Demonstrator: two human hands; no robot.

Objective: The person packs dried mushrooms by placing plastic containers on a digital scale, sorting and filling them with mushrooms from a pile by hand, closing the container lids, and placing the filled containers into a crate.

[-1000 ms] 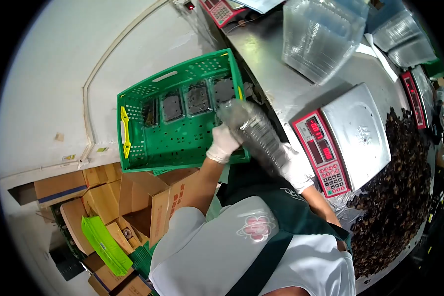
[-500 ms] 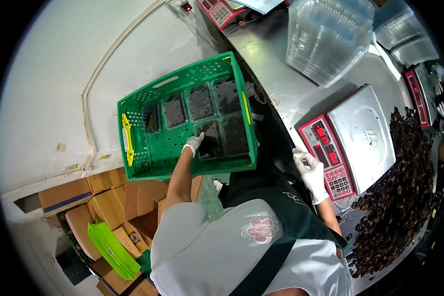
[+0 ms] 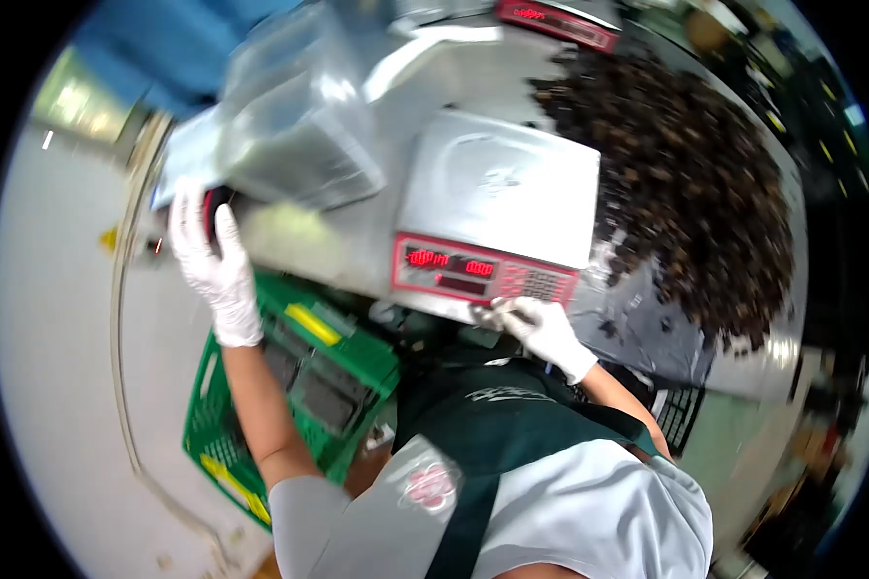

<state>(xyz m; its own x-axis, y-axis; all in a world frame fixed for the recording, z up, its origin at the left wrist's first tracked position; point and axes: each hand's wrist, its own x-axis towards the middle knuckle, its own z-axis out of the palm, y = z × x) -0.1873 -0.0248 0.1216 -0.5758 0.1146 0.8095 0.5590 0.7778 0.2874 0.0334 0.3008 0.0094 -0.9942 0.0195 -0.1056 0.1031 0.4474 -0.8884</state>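
My left hand (image 3: 215, 265), in a white glove, is raised above the green crate (image 3: 198, 410) with its fingers stretched out and thumb apart. Its fingertips are close to a stack of clear plastic containers (image 3: 294, 116) and a pale blue sheet (image 3: 185, 154); I cannot tell whether they touch. My right hand (image 3: 543, 335), also gloved, is at the front edge of the red and silver weighing scale (image 3: 502, 193). Its fingers are pinched together, and anything between them is too small to make out. Filled dark packs (image 3: 328, 391) lie inside the crate, partly hidden by my left arm.
A large heap of dark brown dried pieces (image 3: 686, 183) covers the right side of the metal table (image 3: 333, 256). Another red scale (image 3: 560, 21) stands at the far edge. A white wall (image 3: 68, 338) rises on the left, and a keyboard (image 3: 681, 415) is low on the right.
The view has swung toward the table. My left hand has left the pack in the crate and reached up toward the container stack. My right hand stays beside the scale, fingers still pinched.
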